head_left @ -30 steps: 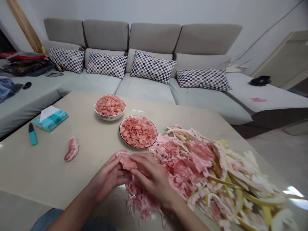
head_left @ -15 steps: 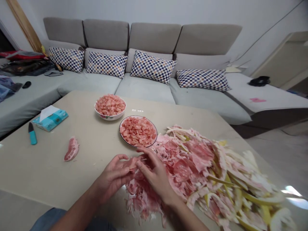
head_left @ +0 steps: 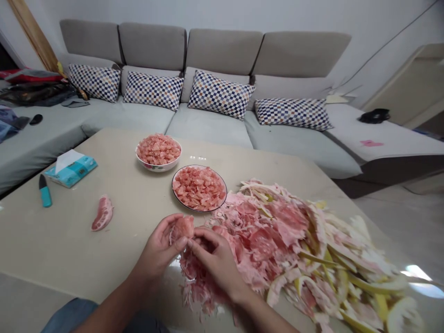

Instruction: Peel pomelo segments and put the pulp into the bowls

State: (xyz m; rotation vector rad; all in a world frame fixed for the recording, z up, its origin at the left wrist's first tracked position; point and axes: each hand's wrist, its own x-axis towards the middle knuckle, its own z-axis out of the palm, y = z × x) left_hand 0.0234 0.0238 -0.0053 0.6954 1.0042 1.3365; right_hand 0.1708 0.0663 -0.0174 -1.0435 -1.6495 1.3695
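A pale, glossy desk (head_left: 69, 245) stands in front of a long light couch (head_left: 211, 130), which has a grey back and four checked cushions (head_left: 222, 95). A plain wall (head_left: 225, 14) rises behind, and floor (head_left: 391, 203) shows at the right.

The fruit piece (head_left: 183, 226) is held up over the near middle of the desk, in front of the plate (head_left: 199, 211). It is pinkish orange, with an uneven upper edge and paler skin at its left side. The left hand (head_left: 160, 247) has its grip closed on the piece, fingers behind and thumb at the lower front. The right hand (head_left: 217, 259) has a narrow grip, thumb and fingertips close together at the piece's lower right edge; whether they pinch it cannot be told.

The plate has a dark rim and is heaped with pink fruit bits, like the bowl (head_left: 157, 168) just behind it to the left. A wedge (head_left: 102, 213) of fruit, partly in pale skin, lies well apart from the hands, with bare desk between. Farther left, near the desk's edge, are a small knife (head_left: 45, 194) with a teal handle and a blue tissue pack (head_left: 72, 172). Right of the hands, a wide pile of pink skins (head_left: 260, 236) runs into thick white and yellow peels (head_left: 350, 273), reaching toward the right edge. Some skins lie under the right hand.
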